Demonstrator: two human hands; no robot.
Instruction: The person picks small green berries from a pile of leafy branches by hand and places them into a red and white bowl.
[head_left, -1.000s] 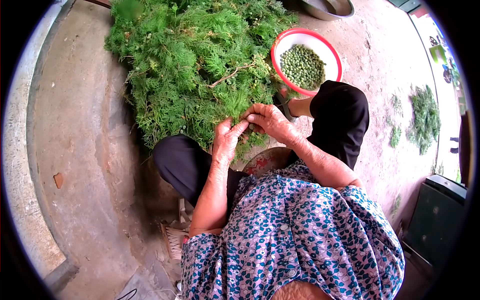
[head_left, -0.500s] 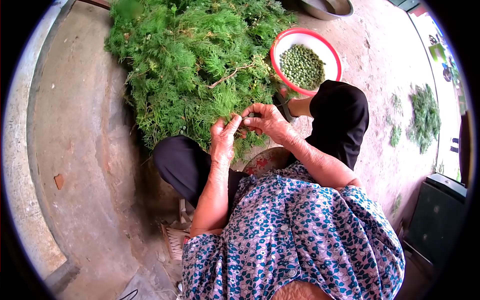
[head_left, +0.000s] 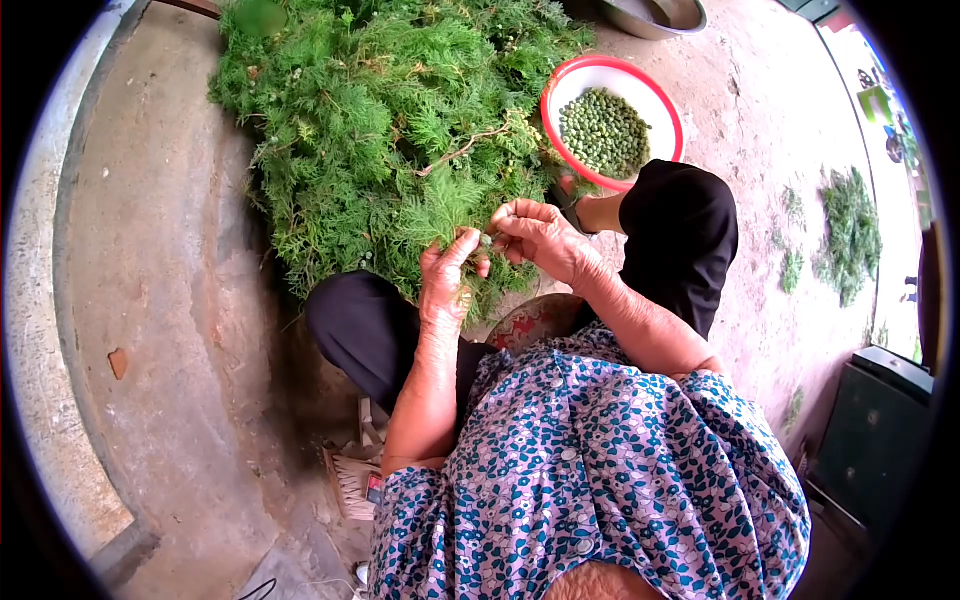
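My left hand (head_left: 446,278) is closed on a feathery evergreen sprig (head_left: 440,210), which fans up and away from the thumb and fingertips. A small round green cone (head_left: 487,241) shows at the sprig, in the narrow space between my two hands. Right beside it, my right hand (head_left: 545,240) is closed, its thumb and fingers curled together. What lies inside those fingers is hidden. Just beyond both hands rises a large heap of green evergreen branches (head_left: 350,130). Past my right knee, a white basin with a red rim (head_left: 672,105) holds many small green cones (head_left: 605,135).
A metal bowl (head_left: 640,22) stands at the far edge. Loose greenery (head_left: 850,235) lies on the concrete floor to the right, near a dark green box (head_left: 875,435). A brush (head_left: 352,485) is low on the left. My knees frame the work, with a patterned round thing (head_left: 535,320) between them.
My right hand has shifted slightly, its fingers curling tighter, and the green balls seen in it earlier are now hidden. The sprig in my left hand stands out more clearly.
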